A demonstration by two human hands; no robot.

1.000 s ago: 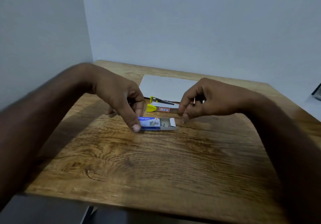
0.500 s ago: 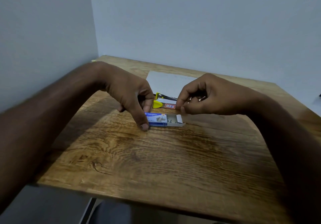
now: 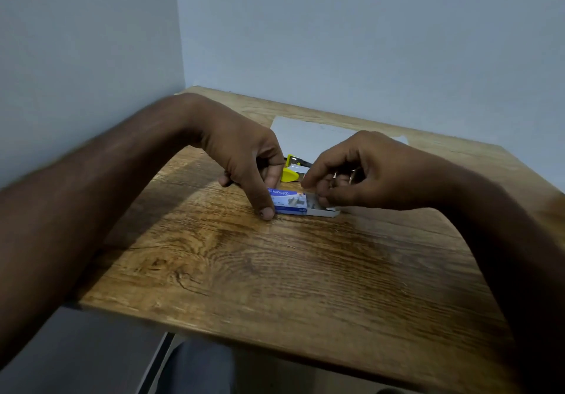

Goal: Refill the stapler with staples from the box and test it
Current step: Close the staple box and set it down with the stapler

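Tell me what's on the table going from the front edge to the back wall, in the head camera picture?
Bare wooden table → blue staple box, held by the left hand, the right hand at its open tray → yellow stapler → white sheet of paper.

Your left hand (image 3: 244,161) pins the blue staple box (image 3: 289,202) on the desk (image 3: 275,271) while your right hand (image 3: 360,173) fingers its open tray; the yellow stapler (image 3: 292,170) lies just beyond.
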